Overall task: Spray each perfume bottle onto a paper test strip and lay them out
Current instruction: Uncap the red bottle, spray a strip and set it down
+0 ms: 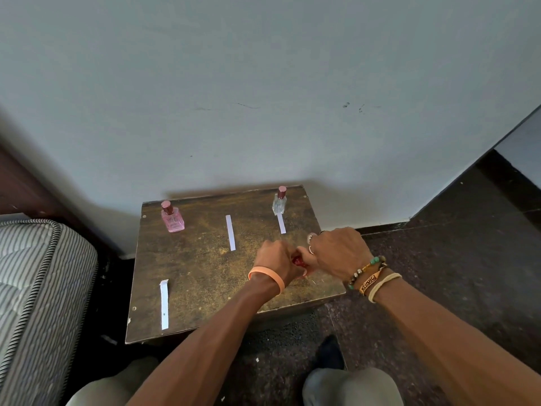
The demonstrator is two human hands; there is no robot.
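Observation:
A small brown table [205,273] stands against the wall. A pink perfume bottle [172,219] stands at its back left, a clear bottle [279,202] with a pink cap at its back right. Three white paper strips lie flat: one below the clear bottle [281,224], one in the middle [230,232], one at the front left [164,304]. My left hand [276,260] and my right hand [336,252] meet over the table's right side. Both curl round a small red bottle [298,261], mostly hidden between them.
A striped mattress [38,288] lies close on the left. The grey wall [263,98] runs right behind the table. Dark speckled floor [439,273] spreads to the right. My knees [351,388] and a dark foot [330,353] sit below the table's front edge.

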